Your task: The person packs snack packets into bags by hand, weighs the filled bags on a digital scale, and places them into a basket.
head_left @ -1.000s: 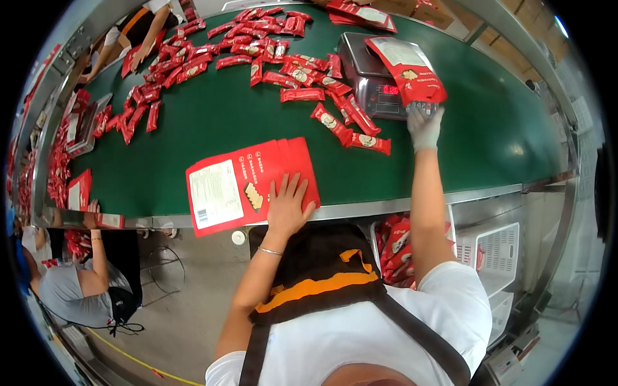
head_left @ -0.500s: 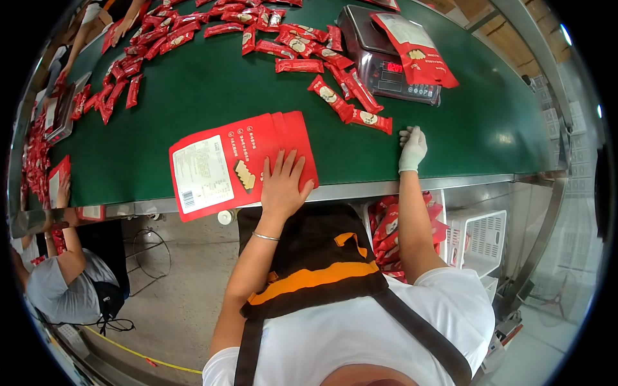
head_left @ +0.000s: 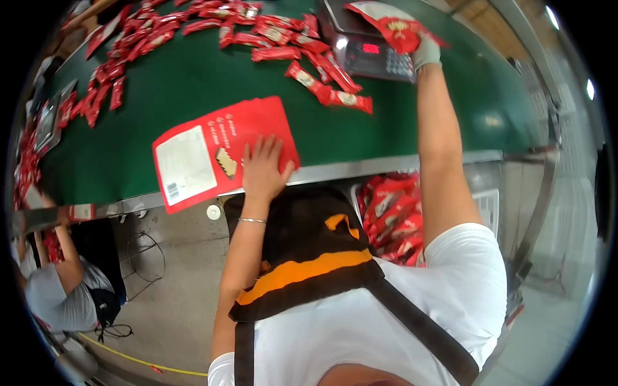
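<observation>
White-gloved right hand [head_left: 427,51], moved up to the grey scale [head_left: 353,61], holds a red-and-white pouch [head_left: 398,32] in closed grip, while bare left hand [head_left: 262,170] lies open on stacked red pouches [head_left: 187,157].

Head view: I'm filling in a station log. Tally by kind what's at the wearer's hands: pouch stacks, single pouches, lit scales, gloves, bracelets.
Pouch stack under left hand: 1
Single pouch at right hand: 1
Lit scale: 1
Glove: 1
Bracelet: 1
Total: 5

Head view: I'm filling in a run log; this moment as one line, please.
left hand: spread on stacked bags; right hand: gloved, touching single bag at scale; display: lit; packets: loose on table
</observation>
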Demonstrator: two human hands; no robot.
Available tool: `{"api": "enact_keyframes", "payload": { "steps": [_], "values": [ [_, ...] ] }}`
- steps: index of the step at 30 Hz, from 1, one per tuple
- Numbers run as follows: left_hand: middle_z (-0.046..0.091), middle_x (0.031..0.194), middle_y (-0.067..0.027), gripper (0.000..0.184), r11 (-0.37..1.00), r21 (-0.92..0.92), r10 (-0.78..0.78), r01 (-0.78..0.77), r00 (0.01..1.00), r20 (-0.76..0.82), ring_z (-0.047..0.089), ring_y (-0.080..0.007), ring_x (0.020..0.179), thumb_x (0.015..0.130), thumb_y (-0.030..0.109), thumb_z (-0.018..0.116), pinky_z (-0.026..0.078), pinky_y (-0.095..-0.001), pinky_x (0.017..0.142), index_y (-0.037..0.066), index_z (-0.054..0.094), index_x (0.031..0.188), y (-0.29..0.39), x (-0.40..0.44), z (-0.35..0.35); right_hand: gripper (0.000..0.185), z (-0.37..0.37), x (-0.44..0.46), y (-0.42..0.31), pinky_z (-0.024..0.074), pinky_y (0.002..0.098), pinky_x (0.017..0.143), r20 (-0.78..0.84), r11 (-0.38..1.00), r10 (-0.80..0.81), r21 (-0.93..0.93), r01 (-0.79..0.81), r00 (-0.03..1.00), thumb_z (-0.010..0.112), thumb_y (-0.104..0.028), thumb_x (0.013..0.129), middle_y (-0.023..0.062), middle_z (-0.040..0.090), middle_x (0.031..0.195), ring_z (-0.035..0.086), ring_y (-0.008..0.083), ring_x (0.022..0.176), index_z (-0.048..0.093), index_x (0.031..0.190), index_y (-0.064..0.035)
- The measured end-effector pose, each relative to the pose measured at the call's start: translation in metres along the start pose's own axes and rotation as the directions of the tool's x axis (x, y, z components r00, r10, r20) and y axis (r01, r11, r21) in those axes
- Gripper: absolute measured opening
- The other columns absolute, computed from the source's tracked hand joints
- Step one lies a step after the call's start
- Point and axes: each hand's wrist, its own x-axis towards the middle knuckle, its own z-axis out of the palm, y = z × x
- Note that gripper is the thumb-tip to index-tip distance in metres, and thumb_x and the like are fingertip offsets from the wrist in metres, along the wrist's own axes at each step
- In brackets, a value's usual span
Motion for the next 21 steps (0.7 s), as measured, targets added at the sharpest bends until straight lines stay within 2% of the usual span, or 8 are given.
{"api": "enact_keyframes", "payload": {
  "steps": [2, 3, 5, 9, 14, 18, 19, 21],
  "values": [
    [0.052, 0.143, -0.0101, 0.058, 0.999, 0.054, -0.012, 0.009, 0.999, 0.046, 0.038, -0.0299, 0.141, 0.088, 0.044, 0.058, 0.022, -0.0526, 0.118, 0.009, 0.057, 0.133, 0.0, 0.0, 0.0, 0.024, 0.004, -0.075, -0.114, 0.0544, 0.0318, 0.077, -0.089, 0.979, -0.004, -0.202, -0.014, 0.996, 0.069, -0.015, 0.087, 0.0115, 0.071, 0.098, 0.068, 0.0205, 0.085, 0.068, 0.103, 0.0025],
    [0.051, 0.144, -0.0096, 0.058, 0.996, 0.094, 0.003, -0.006, 0.999, 0.032, 0.038, -0.0291, 0.141, 0.088, 0.045, 0.057, 0.021, -0.0525, 0.119, 0.01, 0.057, 0.134, 0.0, 0.0, 0.004, 0.034, -0.055, -0.079, -0.141, 0.0566, 0.0331, 0.079, -0.001, 0.927, -0.113, -0.359, 0.105, 0.994, 0.068, -0.013, 0.087, 0.013, 0.071, 0.104, 0.07, 0.021, 0.091, 0.065, 0.116, 0.0038],
    [0.05, 0.146, -0.0079, 0.058, 0.993, 0.122, 0.007, -0.008, 1.0, 0.006, 0.038, -0.0273, 0.141, 0.088, 0.044, 0.055, 0.023, -0.0524, 0.118, 0.01, 0.057, 0.135, 0.002, 0.002, 0.006, 0.023, -0.11, -0.176, -0.215, 0.056, 0.0305, 0.072, -0.049, 0.934, -0.047, -0.357, 0.027, 0.998, 0.07, -0.011, 0.086, 0.0121, 0.071, 0.099, 0.07, 0.0197, 0.081, 0.067, 0.104, 0.0035],
    [0.049, 0.147, -0.0073, 0.058, 0.984, 0.172, 0.053, -0.051, 0.999, -0.007, 0.038, -0.0277, 0.14, 0.09, 0.043, 0.052, 0.025, -0.0536, 0.116, 0.009, 0.055, 0.137, 0.003, 0.002, 0.013, 0.034, -0.162, -0.362, -0.307, 0.0577, 0.0348, 0.086, -0.303, 0.919, 0.033, -0.366, -0.148, 0.952, 0.062, -0.003, 0.089, 0.0149, 0.066, 0.115, 0.069, 0.0233, 0.098, 0.058, 0.122, 0.003],
    [0.047, 0.149, -0.0072, 0.058, 0.972, 0.229, 0.068, -0.061, 0.997, -0.024, 0.038, -0.0274, 0.141, 0.091, 0.043, 0.051, 0.025, -0.054, 0.116, 0.009, 0.053, 0.138, -0.002, 0.004, 0.018, 0.027, -0.237, -0.474, -0.293, 0.0552, 0.032, 0.076, -0.563, 0.654, 0.192, -0.537, -0.532, 0.804, 0.064, -0.011, 0.086, 0.0111, 0.07, 0.099, 0.069, 0.0197, 0.084, 0.065, 0.11, 0.0021],
    [0.045, 0.15, -0.0069, 0.058, 0.97, 0.235, 0.069, -0.065, 0.998, -0.01, 0.037, -0.0271, 0.142, 0.092, 0.043, 0.051, 0.025, -0.0529, 0.116, 0.009, 0.053, 0.139, -0.002, 0.004, 0.017, 0.022, -0.284, -0.522, -0.232, 0.0549, 0.0329, 0.069, -0.639, 0.627, 0.248, -0.468, -0.623, 0.729, 0.063, -0.012, 0.083, 0.0085, 0.07, 0.085, 0.068, 0.0186, 0.074, 0.068, 0.1, 0.0009],
    [0.046, 0.15, -0.0064, 0.057, 0.965, 0.253, 0.069, -0.065, 0.998, -0.005, 0.037, -0.0269, 0.142, 0.093, 0.044, 0.051, 0.026, -0.052, 0.116, 0.01, 0.053, 0.139, -0.003, 0.004, 0.017, 0.022, -0.305, -0.529, -0.199, 0.055, 0.0369, 0.064, -0.627, 0.514, 0.177, -0.598, -0.615, 0.758, 0.06, -0.012, 0.086, 0.0113, 0.072, 0.083, 0.069, 0.0231, 0.069, 0.069, 0.102, -0.0001],
    [0.046, 0.149, -0.0062, 0.057, 0.965, 0.252, 0.083, -0.078, 0.997, -0.008, 0.037, -0.027, 0.141, 0.093, 0.044, 0.051, 0.026, -0.0518, 0.116, 0.01, 0.053, 0.139, -0.004, 0.005, 0.018, 0.017, -0.361, -0.553, -0.096, 0.0544, 0.0433, 0.062, -0.277, -0.235, 0.291, -0.948, -0.212, 0.916, 0.054, -0.015, 0.089, 0.0152, 0.069, 0.078, 0.069, 0.0292, 0.069, 0.068, 0.093, -0.0054]
  ]
}}
